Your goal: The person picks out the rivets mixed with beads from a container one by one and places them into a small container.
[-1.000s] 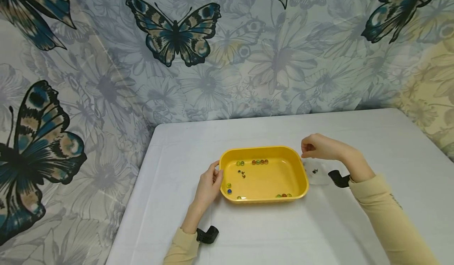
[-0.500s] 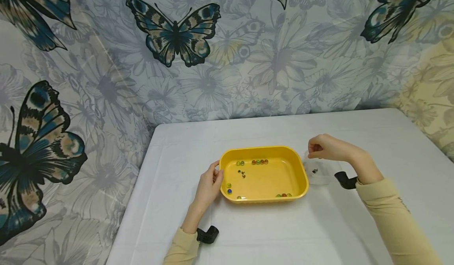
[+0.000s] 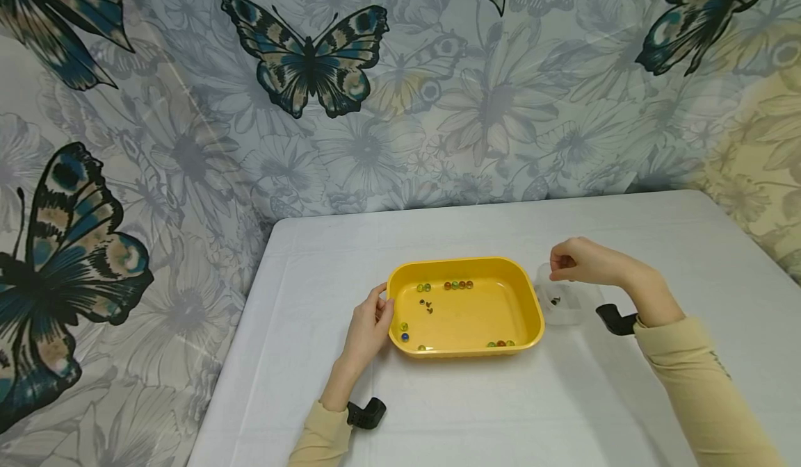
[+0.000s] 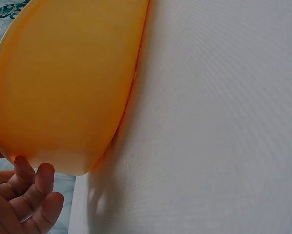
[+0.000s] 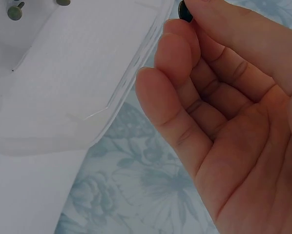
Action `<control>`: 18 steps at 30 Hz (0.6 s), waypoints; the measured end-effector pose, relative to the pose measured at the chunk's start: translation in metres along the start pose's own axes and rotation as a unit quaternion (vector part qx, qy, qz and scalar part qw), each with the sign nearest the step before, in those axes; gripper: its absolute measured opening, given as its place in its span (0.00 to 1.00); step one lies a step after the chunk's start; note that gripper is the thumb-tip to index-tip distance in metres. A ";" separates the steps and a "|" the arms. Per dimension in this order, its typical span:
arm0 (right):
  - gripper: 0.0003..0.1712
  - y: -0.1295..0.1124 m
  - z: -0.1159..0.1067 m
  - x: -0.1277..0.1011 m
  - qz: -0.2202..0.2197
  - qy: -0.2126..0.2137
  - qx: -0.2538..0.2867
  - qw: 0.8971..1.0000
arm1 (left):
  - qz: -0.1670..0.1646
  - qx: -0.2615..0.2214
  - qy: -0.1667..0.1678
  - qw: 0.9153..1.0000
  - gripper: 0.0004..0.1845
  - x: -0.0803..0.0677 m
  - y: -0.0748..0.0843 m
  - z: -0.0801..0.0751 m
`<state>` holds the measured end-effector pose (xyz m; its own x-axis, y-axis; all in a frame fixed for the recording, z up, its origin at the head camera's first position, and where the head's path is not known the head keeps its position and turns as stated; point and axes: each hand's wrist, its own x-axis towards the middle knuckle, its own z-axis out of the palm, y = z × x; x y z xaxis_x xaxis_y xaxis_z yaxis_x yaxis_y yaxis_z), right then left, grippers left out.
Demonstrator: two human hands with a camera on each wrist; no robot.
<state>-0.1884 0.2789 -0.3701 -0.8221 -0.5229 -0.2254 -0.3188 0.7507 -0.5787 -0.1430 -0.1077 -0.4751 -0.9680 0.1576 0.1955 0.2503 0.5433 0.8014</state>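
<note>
Left of centre, our left hand [image 3: 369,328] gripped the rim of the yellow oval plastic tray [image 3: 464,266] of marbles. Our right hand [image 3: 578,261] had drifted rightward over the clear plastic container [image 3: 559,310], pinching a small dark piece [image 5: 185,10], apparently ready to release it.

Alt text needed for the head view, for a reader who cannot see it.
A person's left hand holds the left rim of a yellow plastic tray scattered with small coloured marbles, while the right hand hovers over a clear plastic container beside it on a white table.
</note>
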 end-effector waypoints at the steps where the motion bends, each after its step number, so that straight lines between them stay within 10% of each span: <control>1: 0.09 0.000 0.000 0.000 0.000 0.000 0.000 1.000 | 0.000 0.000 0.000 1.000 0.19 0.000 0.000 0.000; 18: 0.07 0.000 -0.003 -0.002 -0.002 0.007 0.002 1.000 | 0.003 0.001 0.003 1.000 0.19 0.000 0.000 0.000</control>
<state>-0.1879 0.2814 -0.3669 -0.8274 -0.5204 -0.2113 -0.3208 0.7467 -0.5827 -0.1431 -0.1074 -0.4748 -0.9666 0.1551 0.2040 0.2559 0.5432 0.7996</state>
